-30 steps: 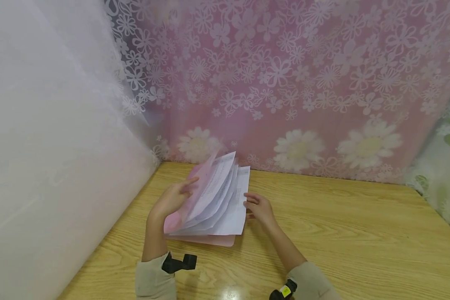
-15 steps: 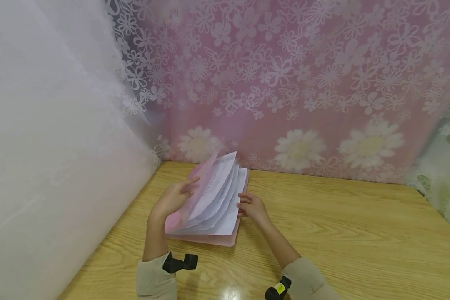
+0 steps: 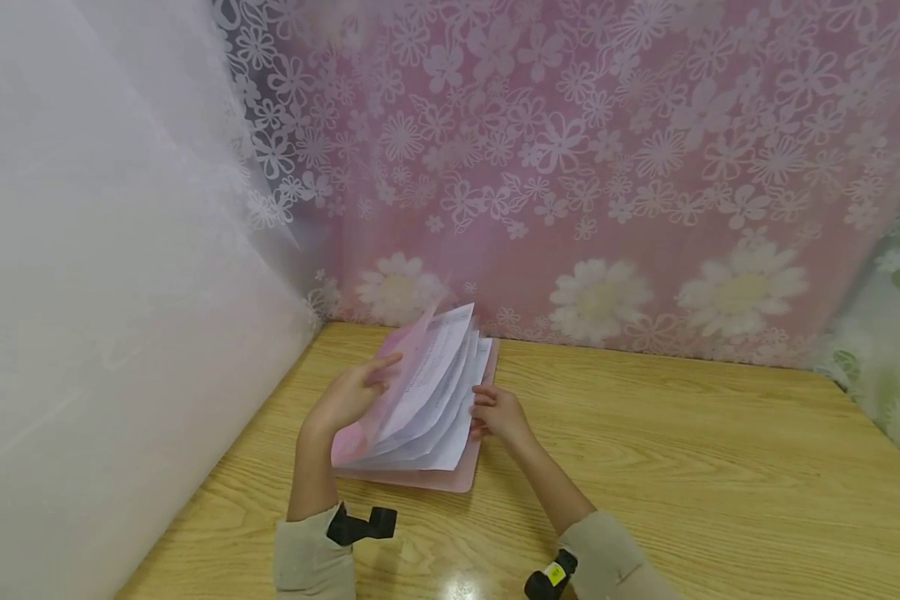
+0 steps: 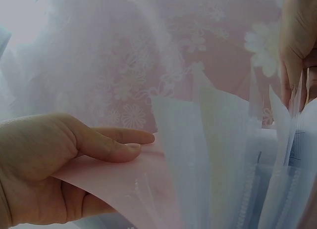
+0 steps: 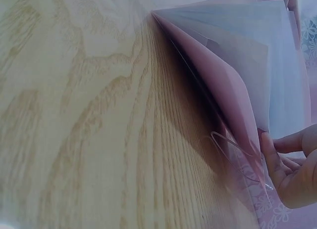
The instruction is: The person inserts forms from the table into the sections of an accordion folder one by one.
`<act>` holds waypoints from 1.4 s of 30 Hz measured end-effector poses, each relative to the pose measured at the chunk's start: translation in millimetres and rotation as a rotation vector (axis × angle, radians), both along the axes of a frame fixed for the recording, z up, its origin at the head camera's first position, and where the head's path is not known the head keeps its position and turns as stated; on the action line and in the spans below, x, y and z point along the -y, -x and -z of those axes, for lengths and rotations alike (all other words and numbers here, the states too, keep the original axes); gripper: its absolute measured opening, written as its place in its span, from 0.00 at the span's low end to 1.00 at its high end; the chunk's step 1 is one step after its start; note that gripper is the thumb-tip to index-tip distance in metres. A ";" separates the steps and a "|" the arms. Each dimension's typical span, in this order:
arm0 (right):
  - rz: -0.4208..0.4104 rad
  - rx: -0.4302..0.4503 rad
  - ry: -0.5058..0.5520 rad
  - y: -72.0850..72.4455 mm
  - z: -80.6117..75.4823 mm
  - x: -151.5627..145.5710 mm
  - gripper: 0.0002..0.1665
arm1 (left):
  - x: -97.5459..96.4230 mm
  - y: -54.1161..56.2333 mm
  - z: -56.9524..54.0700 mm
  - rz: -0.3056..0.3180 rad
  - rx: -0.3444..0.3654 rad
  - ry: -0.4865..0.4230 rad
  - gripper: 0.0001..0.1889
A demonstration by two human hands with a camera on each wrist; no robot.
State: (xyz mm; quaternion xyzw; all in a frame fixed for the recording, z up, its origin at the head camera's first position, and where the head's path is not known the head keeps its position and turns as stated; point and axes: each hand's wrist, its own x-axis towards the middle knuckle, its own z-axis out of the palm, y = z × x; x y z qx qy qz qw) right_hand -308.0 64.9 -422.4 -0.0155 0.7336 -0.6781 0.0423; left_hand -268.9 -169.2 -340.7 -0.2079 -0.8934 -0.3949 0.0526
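Observation:
A pink display folder point(image 3: 450, 480) with clear sleeves and printed white sheets stands partly open at the table's left. My left hand point(image 3: 345, 398) grips its raised front cover point(image 4: 121, 182), thumb on one side and fingers on the other in the left wrist view. At the right edge of the pages is my right hand point(image 3: 501, 414). Its thumb and fingers pinch the edge of a paper sheet point(image 3: 461, 437) lying over the pink back cover point(image 5: 213, 70). How far that sheet sits inside a sleeve is hidden.
The wooden table point(image 3: 682, 467) spreads to the right. A pink floral curtain point(image 3: 645, 183) hangs right behind the folder, and a white sheet wall point(image 3: 120, 292) rises on the left. Black camera mounts sit on both wrists.
My right hand has moved left with the paper sheet, so the back cover's right edge now shows beyond it. My left hand keeps its hold on the front cover.

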 end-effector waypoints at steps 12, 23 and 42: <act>-0.006 0.032 0.056 -1.8 8.9 -7.5 0.23 | 2.0 -0.8 0.4 -0.005 0.007 0.001 0.24; 0.012 0.022 0.045 -0.3 8.4 -2.7 0.22 | -1.3 -1.7 -2.3 0.002 0.009 0.004 0.24; 0.009 0.037 -0.027 -0.6 2.6 5.9 0.26 | -6.3 -0.2 -1.3 0.032 -0.013 0.005 0.23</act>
